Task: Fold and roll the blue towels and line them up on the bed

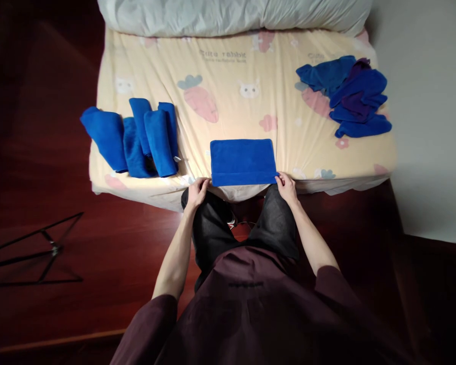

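Note:
A blue towel [243,161] lies flat as a neat rectangle at the front edge of the bed, right before my knees. My left hand [198,192] is closed at its near left corner, thumb and fingers pinched together there. At the near right corner, my right hand [287,188] pinches the cloth between thumb and fingertips. Off to the left sit several rolled or folded blue towels [157,142], close together. A loose heap of crumpled blue and purple cloths [359,99] lies on the right side of the bed.
The bed [228,96] has a yellow sheet printed with carrots and rabbits. A pale quilt [231,17] is bunched along its far side. A white wall [433,126] borders the right. Black tripod legs [47,251] stand on the dark red floor at left.

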The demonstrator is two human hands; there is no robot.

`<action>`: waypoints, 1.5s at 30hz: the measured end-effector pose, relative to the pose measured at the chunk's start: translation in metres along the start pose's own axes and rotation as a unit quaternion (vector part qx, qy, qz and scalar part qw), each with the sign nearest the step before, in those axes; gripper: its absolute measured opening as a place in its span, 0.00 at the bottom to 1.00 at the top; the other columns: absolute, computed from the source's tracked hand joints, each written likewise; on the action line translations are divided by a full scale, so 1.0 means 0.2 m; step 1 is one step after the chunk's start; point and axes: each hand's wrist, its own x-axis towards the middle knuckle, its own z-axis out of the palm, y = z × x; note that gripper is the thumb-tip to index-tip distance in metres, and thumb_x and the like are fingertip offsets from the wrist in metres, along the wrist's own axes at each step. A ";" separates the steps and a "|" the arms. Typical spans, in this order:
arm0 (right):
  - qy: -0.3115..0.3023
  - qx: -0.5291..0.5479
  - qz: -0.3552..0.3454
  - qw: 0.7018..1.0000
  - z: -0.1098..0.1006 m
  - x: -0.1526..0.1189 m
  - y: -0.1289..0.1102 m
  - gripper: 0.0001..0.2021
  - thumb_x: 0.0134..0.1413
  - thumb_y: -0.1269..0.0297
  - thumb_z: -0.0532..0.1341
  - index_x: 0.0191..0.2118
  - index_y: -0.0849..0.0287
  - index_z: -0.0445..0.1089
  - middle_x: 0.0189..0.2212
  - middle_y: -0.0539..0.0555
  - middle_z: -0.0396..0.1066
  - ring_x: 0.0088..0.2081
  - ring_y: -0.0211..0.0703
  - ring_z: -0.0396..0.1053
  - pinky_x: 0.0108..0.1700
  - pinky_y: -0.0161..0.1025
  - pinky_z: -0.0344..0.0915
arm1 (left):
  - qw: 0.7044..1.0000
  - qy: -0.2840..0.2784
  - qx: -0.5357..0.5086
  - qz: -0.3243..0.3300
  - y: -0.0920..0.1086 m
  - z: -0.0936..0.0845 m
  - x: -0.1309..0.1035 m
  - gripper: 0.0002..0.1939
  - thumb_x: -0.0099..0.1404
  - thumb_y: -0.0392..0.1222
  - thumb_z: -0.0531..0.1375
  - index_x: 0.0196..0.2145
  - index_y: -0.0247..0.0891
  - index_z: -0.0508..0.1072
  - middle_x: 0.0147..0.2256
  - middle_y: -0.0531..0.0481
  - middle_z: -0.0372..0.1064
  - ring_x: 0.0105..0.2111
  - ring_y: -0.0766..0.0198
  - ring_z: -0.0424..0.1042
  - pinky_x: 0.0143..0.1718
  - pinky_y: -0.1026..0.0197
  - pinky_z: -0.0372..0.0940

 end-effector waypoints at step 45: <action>0.006 -0.010 0.078 0.997 0.05 0.07 -0.04 0.33 0.75 0.34 0.49 0.46 0.58 0.78 0.41 0.63 0.82 0.41 0.52 0.79 0.48 0.45 0.74 | 0.997 0.044 0.056 -0.010 0.05 0.09 0.06 0.20 0.80 0.58 0.54 0.51 0.40 0.73 0.33 0.47 0.77 0.34 0.55 0.76 0.40 0.57 0.66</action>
